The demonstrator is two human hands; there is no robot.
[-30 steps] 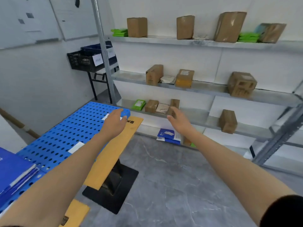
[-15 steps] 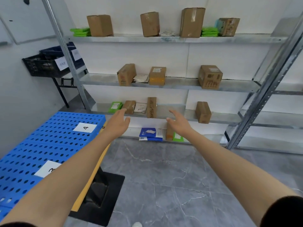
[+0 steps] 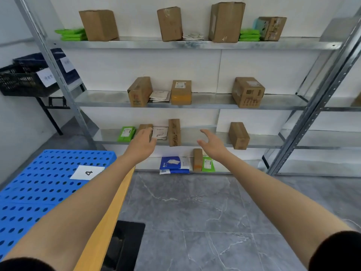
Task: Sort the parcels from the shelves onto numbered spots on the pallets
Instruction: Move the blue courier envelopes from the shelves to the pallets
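At near left, the blue pallet (image 3: 39,192) is showing its number 4 label (image 3: 88,172). Farther out, the left hand (image 3: 141,142) and right hand (image 3: 213,144) are hovering empty, fingers loosely spread, before the shelf (image 3: 189,133) where a tall brown parcel (image 3: 174,132) is standing between them.

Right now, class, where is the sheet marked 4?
In the head view, the sheet marked 4 lies lower left, flat on the blue pallet towards its far end, just left of the left forearm.
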